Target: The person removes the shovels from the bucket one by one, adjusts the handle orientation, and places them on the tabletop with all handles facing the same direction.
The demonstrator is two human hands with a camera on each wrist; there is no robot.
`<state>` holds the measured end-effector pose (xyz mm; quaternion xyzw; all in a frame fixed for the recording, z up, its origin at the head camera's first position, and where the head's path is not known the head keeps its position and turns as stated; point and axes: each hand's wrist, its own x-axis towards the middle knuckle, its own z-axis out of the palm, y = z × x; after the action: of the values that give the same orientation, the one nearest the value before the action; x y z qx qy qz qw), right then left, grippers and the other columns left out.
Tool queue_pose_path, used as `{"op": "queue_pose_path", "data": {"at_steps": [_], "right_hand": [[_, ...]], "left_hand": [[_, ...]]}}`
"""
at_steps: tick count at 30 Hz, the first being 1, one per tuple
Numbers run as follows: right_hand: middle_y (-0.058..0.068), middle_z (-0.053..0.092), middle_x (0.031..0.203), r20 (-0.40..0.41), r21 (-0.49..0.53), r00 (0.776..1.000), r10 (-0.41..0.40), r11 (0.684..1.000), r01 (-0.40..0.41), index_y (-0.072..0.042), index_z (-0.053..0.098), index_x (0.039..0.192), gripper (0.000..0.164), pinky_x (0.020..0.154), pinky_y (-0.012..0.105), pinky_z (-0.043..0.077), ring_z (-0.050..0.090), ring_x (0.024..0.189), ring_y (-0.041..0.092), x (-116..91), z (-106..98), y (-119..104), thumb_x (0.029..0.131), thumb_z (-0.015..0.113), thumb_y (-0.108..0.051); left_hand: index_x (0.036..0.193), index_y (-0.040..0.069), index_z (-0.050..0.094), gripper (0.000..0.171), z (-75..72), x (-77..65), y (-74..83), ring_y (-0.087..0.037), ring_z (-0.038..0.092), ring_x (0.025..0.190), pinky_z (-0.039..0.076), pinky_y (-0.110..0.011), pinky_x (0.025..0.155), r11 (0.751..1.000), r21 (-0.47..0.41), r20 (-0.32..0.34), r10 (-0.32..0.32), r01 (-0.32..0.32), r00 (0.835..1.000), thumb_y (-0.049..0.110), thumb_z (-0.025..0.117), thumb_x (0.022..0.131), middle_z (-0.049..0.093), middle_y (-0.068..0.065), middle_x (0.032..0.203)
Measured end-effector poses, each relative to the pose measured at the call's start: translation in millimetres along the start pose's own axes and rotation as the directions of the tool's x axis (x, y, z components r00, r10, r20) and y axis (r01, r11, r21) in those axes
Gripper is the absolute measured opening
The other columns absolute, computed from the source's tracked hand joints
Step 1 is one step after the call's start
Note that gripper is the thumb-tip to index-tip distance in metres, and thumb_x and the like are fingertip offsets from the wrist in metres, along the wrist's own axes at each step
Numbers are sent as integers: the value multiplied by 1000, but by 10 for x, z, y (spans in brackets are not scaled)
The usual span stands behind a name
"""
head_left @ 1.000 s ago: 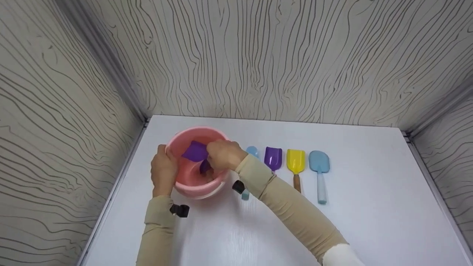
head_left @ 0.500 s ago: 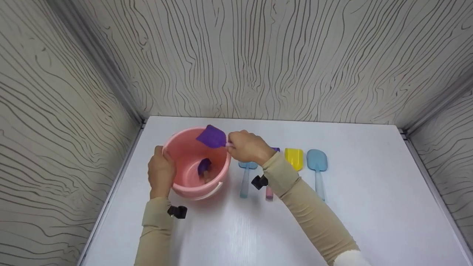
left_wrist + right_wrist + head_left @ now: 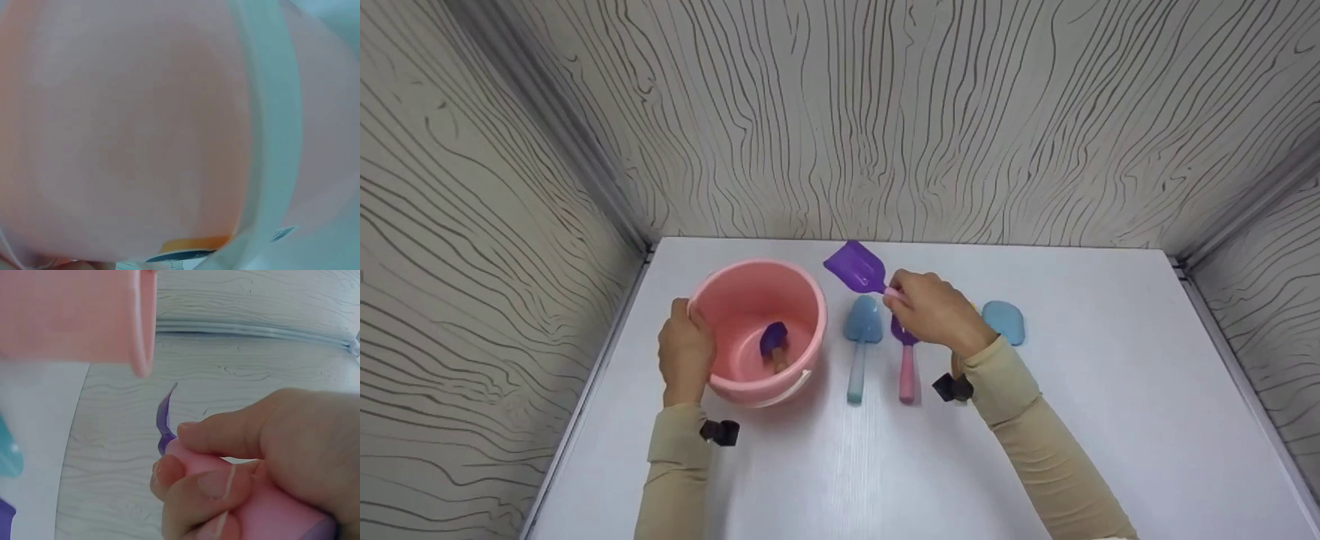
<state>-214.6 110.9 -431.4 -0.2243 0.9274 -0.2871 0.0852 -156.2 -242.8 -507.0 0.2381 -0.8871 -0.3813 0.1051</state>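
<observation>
My left hand (image 3: 686, 351) grips the left rim of a pink bucket (image 3: 739, 304) in the head view. Inside the bucket lies a purple shovel with a brown handle (image 3: 773, 339). To the right of the bucket, my right hand (image 3: 936, 309) holds another purple shovel (image 3: 856, 268) by its pink handle, its blade pointing up and left. The right wrist view shows fingers and thumb wrapped round that pink handle (image 3: 275, 512). The bucket's wall (image 3: 140, 129) fills most of the left wrist view, crossed by its white carrying handle (image 3: 273, 101).
On the white table (image 3: 825, 465) lie a blue trowel (image 3: 863, 322) and a purple shovel with a pink handle (image 3: 907, 371). A light blue shovel (image 3: 1003, 321) is partly covered by my right arm. The yellow shovel is almost wholly hidden. Patterned walls (image 3: 847, 127) enclose the table.
My right hand has lifted the purple shovel out of the bucket and carried it right, over the row of shovels. My left hand stays on the rim.
</observation>
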Motion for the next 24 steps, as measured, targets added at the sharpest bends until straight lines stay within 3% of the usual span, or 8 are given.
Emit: {"op": "queue_pose_path", "data": {"at_steps": [4, 10, 24], "right_hand": [[13, 70, 91, -44, 37, 999, 4, 999, -3, 5, 66, 122, 29, 60, 32, 52, 64, 70, 17, -94, -58, 269, 109, 58, -19], [13, 66, 89, -78, 87, 994, 79, 994, -72, 6, 63, 127, 32, 57, 30, 48, 56, 66, 17, -241, -133, 610, 111, 57, -21], [18, 71, 103, -193, 116, 965, 178, 981, -158, 6, 62, 129, 33, 73, 33, 55, 62, 82, 24, -563, 58, 1185, 112, 57, -21]], "left_hand": [[137, 1, 52, 39, -6, -8, 7, -50, 70, 107, 54, -64, 80, 1000, 8, -3, 2, -2, 1000, 27, 33, 116, 68, -33, 124], [139, 0, 51, 41, 1, 8, 17, -48, 70, 106, 56, -62, 80, 1000, 13, 7, -6, 6, 1000, 28, 32, 116, 67, -33, 125], [141, -1, 51, 42, -5, 9, -3, -46, 70, 107, 56, -60, 82, 1000, -6, 19, -6, 6, 1000, 28, 32, 117, 67, -32, 126]]}}
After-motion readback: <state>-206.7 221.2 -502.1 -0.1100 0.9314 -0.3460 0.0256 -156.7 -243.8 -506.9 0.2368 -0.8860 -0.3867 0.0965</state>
